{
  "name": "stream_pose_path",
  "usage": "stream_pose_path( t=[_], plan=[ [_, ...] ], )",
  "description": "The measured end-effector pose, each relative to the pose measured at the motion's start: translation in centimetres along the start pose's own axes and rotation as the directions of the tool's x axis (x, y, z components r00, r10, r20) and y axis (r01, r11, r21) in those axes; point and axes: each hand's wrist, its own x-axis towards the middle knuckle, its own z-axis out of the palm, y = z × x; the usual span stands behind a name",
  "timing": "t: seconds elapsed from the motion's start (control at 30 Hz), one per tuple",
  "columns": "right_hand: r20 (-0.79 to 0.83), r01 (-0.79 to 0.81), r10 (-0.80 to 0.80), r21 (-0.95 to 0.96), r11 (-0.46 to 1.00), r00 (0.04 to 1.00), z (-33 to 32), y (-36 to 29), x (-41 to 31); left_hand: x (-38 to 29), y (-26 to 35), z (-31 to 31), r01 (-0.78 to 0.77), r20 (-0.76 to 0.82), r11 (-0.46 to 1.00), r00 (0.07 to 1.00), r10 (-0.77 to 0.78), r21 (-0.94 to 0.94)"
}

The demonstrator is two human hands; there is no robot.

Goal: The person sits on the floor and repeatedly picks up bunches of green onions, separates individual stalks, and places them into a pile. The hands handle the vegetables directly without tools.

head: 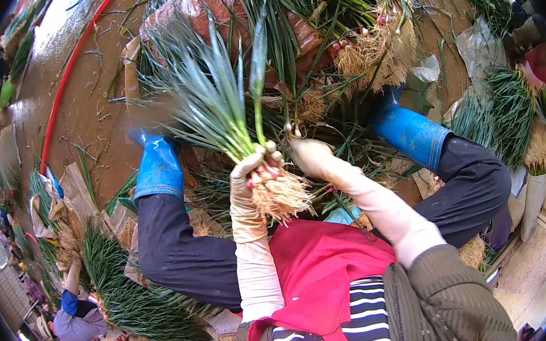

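My left hand (246, 173), in a pale glove, is wrapped around a bunch of green onions (234, 129). Their long leaves point up and away, and the pinkish bulbs with tan roots (279, 194) hang below my fingers toward my red apron (322, 260). Just right of the bunch is my right hand (312, 159), also gloved and blurred by motion. Close above its fingers are a few thin onion stalks with white bulb ends (291, 128); whether the fingers touch them is unclear.
More green onions (373, 35) lie over a brown plastic-wrapped bundle (191, 12) in front. My blue boots (156, 165) stand either side of loose leaves. A red hose (63, 77) crosses the wet floor at left. Onion piles (136, 290) flank me; another person (79, 318) is at lower left.
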Motion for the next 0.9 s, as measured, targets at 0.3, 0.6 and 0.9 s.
stream_pose_path(
  t=[0.3,0.6,0.9],
  plan=[
    [-0.618,0.045,-0.017,0.03,0.999,0.786,-1.6,1.8,-0.2,1.9,0.3,-0.9,0.03,-0.003,0.985,1.0,-0.031,-0.172],
    [-0.866,-0.003,0.03,0.034,0.999,0.5,-4.9,2.4,2.1,2.4,-1.3,-1.9,0.002,-0.085,0.996,0.996,0.006,0.088],
    [-0.479,0.222,-0.23,-0.075,0.972,0.847,-1.2,0.0,-4.8,2.1,-2.8,-1.1,0.013,-0.063,0.984,0.998,-0.002,0.179]
  ],
)
